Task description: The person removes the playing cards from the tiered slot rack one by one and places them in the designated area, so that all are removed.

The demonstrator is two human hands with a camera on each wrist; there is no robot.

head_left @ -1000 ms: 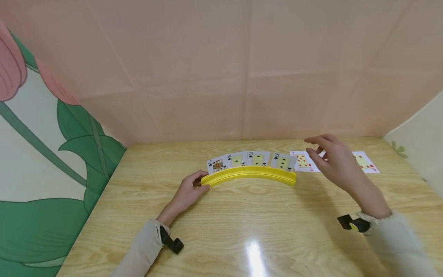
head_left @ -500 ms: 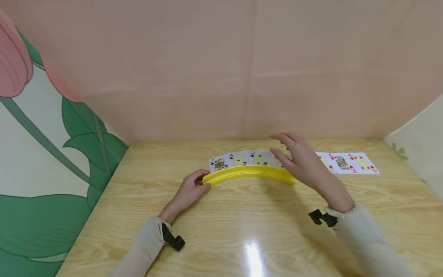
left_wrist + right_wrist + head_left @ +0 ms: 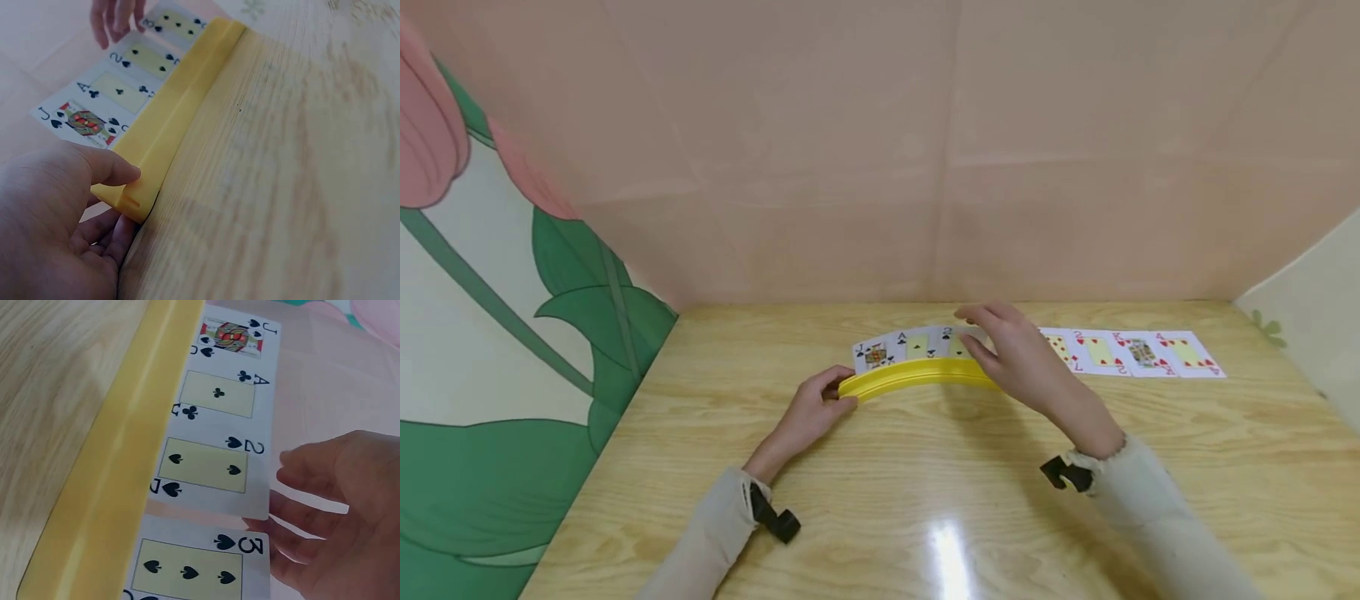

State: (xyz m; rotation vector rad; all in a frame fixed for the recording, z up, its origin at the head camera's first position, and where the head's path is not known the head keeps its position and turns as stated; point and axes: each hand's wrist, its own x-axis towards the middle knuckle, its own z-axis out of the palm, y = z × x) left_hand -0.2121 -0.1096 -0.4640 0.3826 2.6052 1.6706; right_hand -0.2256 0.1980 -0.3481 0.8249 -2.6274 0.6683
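A curved yellow card holder [image 3: 917,375] stands on the table. My left hand [image 3: 808,408] grips its left end, the thumb on the front face and the fingers behind. Upright in its slot are a jack of spades [image 3: 232,339], an ace of clubs [image 3: 217,394], a two of spades [image 3: 203,469] and a three of spades [image 3: 190,570]. Beside the top edges of the two and three, my right hand [image 3: 1026,362] holds nothing, thumb and fingers apart. Some fingertips pass behind the cards in the right wrist view; whether they touch cannot be told.
Face up to the right of the holder lie a seven of diamonds [image 3: 1058,350], a two of hearts [image 3: 1099,353], a king of hearts [image 3: 1141,353] and a four of hearts [image 3: 1189,354]. Beyond the wooden table [image 3: 880,500] rises a pinkish covered wall [image 3: 820,150].
My right hand has moved left, from above the loose cards on the right to the two and three of spades in the holder. My left hand keeps its grip.
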